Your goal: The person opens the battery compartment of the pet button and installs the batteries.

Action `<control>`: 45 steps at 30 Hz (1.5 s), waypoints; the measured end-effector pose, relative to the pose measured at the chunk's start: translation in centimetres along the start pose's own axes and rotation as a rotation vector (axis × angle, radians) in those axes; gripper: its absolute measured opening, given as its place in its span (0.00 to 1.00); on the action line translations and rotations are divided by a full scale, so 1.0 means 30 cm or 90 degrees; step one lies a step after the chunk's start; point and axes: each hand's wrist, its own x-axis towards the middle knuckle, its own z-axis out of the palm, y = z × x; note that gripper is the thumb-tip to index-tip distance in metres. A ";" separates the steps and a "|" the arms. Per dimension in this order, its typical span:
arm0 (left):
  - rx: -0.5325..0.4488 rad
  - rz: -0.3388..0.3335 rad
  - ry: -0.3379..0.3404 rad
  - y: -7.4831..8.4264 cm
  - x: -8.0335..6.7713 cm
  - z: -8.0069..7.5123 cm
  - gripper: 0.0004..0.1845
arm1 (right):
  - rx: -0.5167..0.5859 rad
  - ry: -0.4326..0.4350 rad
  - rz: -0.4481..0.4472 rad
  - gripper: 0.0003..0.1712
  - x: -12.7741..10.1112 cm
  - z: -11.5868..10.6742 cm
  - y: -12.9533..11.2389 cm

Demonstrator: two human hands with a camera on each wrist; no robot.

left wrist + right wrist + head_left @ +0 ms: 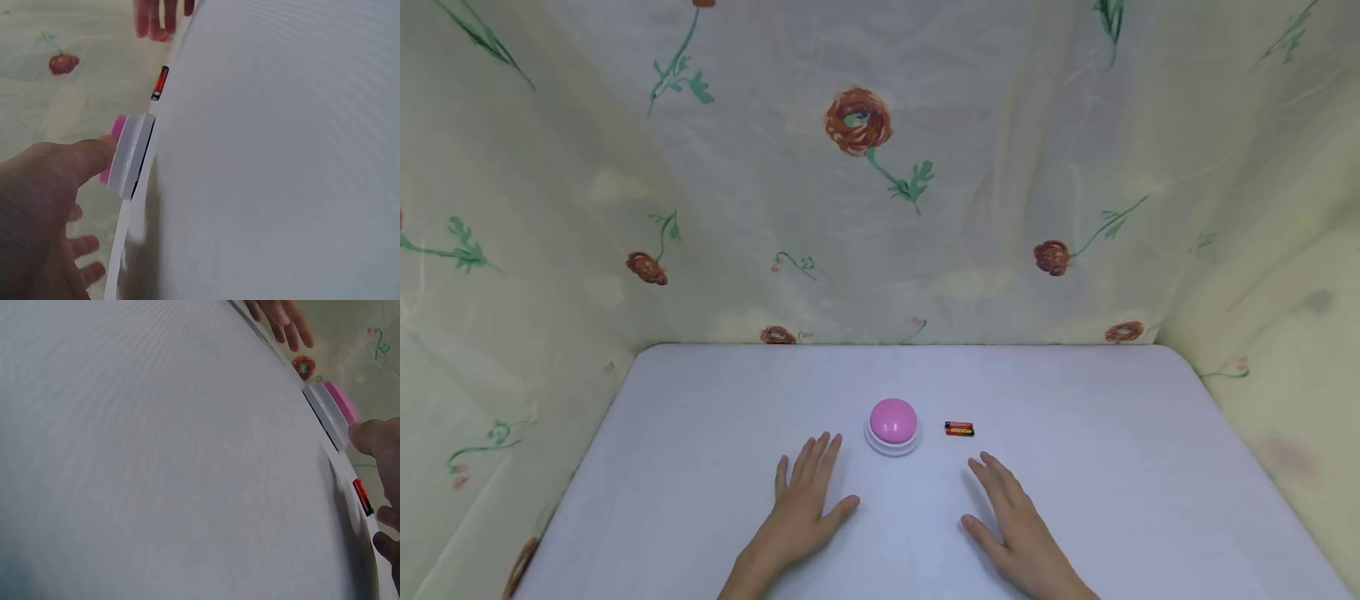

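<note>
A round pink-domed push light (892, 422) with a white base sits near the middle of the table. Just right of it lie two small red and black batteries (959, 428), side by side. My left hand (806, 505) is spread in front and to the left of the push light, holding nothing. My right hand (1011, 523), its fingers extended, is in front of the batteries and apart from them. In the left wrist view the thumb (94, 156) overlaps the push light (130, 156); the head view shows a gap between them.
A white cloth-covered table (1075, 417) has rounded far corners. Floral-patterned sheeting (970, 167) hangs behind it and along both sides. A brown object (520, 567), only partly visible, is at the table's near left edge.
</note>
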 end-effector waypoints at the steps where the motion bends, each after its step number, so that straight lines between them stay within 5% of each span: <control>1: -0.008 0.013 0.011 -0.004 0.011 0.006 0.43 | 0.009 -0.002 -0.006 0.40 0.006 0.003 -0.003; 7: -0.045 0.077 0.060 -0.007 0.061 0.041 0.40 | 0.048 0.001 -0.017 0.38 0.041 0.032 -0.029; 14: -0.060 0.073 0.123 0.002 0.112 0.070 0.38 | 0.065 0.008 -0.025 0.36 0.081 0.064 -0.057; 30: -0.062 0.011 0.137 0.029 0.191 0.108 0.37 | 0.135 0.003 -0.012 0.38 0.194 0.136 -0.121; 45: -0.056 0.039 0.161 0.036 0.233 0.132 0.39 | 0.111 0.071 0.043 0.38 0.260 0.190 -0.158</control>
